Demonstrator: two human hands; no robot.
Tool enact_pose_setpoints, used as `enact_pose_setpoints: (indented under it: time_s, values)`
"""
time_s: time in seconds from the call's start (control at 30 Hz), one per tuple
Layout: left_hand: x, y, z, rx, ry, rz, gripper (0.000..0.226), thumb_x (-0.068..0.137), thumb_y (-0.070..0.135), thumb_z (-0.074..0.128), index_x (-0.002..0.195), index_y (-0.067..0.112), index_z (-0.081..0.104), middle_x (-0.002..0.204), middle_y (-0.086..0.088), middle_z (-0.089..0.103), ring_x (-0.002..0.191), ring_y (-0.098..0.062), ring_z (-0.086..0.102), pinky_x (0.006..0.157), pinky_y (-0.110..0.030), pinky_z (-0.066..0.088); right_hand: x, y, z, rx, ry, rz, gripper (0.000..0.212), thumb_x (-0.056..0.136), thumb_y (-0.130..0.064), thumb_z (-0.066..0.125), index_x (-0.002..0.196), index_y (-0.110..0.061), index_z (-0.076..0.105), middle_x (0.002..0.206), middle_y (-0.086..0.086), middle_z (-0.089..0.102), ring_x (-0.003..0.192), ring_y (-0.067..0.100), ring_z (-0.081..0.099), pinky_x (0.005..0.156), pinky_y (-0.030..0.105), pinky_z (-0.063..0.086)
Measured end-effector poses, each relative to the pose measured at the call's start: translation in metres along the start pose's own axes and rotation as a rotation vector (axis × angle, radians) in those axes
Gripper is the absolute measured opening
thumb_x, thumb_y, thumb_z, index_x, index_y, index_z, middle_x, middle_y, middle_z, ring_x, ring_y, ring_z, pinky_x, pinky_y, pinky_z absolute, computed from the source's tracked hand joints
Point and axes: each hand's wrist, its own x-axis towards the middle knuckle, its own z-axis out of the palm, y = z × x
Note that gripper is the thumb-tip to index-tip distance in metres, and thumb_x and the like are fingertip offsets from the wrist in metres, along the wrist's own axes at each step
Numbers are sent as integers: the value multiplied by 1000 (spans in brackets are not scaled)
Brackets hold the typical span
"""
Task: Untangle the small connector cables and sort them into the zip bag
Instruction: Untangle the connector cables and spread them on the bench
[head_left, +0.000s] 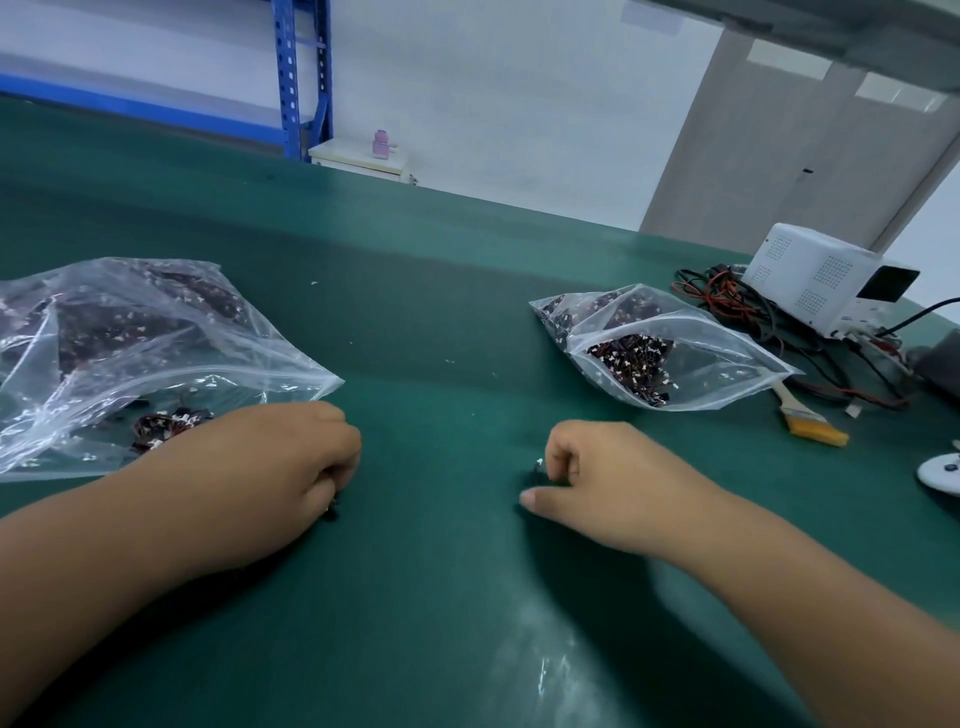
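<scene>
Small connector cables (631, 364), dark red and black wires with tiny white plugs, seen in several places on the dark green desk (441, 322). Thick bundle packed inside the smaller clear plastic zip bag (727, 364) at 2 o'clock from the hands, zip end pointing to about 4 o'clock. Much bigger heap inside the large crumpled clear zip bag (270, 364) at 9 o'clock, mouth open toward 6 o'clock, with one loose clump (166, 423) near that mouth, just beside the left forearm.

Left hand (291, 467) at 7 o'clock from the desk middle, knuckles up, fingers curled under and closed on a dark cable bit (331, 512), with only a small end visible below the fingertips. Right hand (608, 483) at 5 o'clock, resting on the desk, thumb stretched toward 9 o'clock, bent forefinger and the fingers beside it gripping a short black cable with a white plug (537, 467). Hands apart, bare green surface between them. Unclear: one shared cable or two separate pieces.

White boxy device with perforated sides (826, 275) at 3 o'clock, near the far right edge. Tangle of red and black leads (727, 306) between this device and the smaller bag. Flat brush with pale wooden handle and yellow bristles (815, 423) just beside the smaller bag, handle end at the bag corner, touching or not, hard to say. Blue metal shelf rack (301, 78) at 11 o'clock, behind the desk.
</scene>
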Motion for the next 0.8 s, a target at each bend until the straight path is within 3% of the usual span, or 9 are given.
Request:
enact_pose_setpoints:
  time_s: [0.17, 0.23, 0.3, 0.43, 0.57, 0.7, 0.8]
  values:
    - [-2, -3, -11, -17, 73, -53, 12, 80, 26, 53, 80, 37, 47, 79, 21, 51, 77, 2, 50, 66, -15, 39, -2, 12, -2, -9, -40, 28, 27, 90, -41, 66, 73, -23, 55, 70, -6, 59, 65, 8, 55, 61, 30, 45]
    - [-4, -5, -14, 19, 84, -122, 9, 82, 39, 53, 78, 37, 46, 73, 18, 54, 70, 1, 51, 62, -21, 41, -5, 19, -12, 71, 98, 76, 26, 89, -40, 67, 71, -24, 57, 63, -7, 60, 56, 6, 52, 54, 27, 40]
    - [-6, -8, -16, 88, 53, -230, 21, 84, 55, 47, 76, 36, 44, 68, 12, 56, 65, 0, 50, 58, -24, 41, -7, 26, -29, 152, 311, 120, 21, 88, -41, 67, 74, -28, 58, 58, -8, 60, 48, 5, 50, 49, 25, 36]
    - [-8, -7, -14, 177, -93, -310, 36, 91, 64, 36, 77, 32, 45, 74, 11, 56, 69, -1, 51, 63, -27, 44, 0, 36, -55, -53, 645, 120, 18, 92, -37, 64, 78, -26, 59, 73, -4, 65, 70, 25, 59, 61, 33, 47]
    - [-9, 4, -14, 68, -124, -298, 33, 94, 59, 35, 83, 32, 49, 78, 12, 58, 72, 0, 53, 67, -26, 46, 14, 29, -50, -173, 605, 130, 11, 97, -23, 56, 100, -19, 66, 94, 8, 70, 86, 32, 58, 67, 36, 46]
    - [-7, 11, -12, -244, -83, -257, 13, 95, 47, 45, 88, 39, 52, 80, 20, 63, 71, 2, 58, 63, -22, 44, 1, -6, -20, -156, 749, -135, 14, 93, -9, 56, 101, -9, 68, 95, 9, 68, 86, 35, 63, 70, 44, 53]
    - [-5, 15, -10, -437, -91, -249, 12, 97, 31, 50, 95, 41, 55, 85, 34, 64, 75, 12, 60, 67, -18, 44, -11, -44, 6, -52, 599, -410, 12, 92, -17, 57, 94, -11, 68, 87, 5, 64, 81, 31, 61, 70, 44, 52]
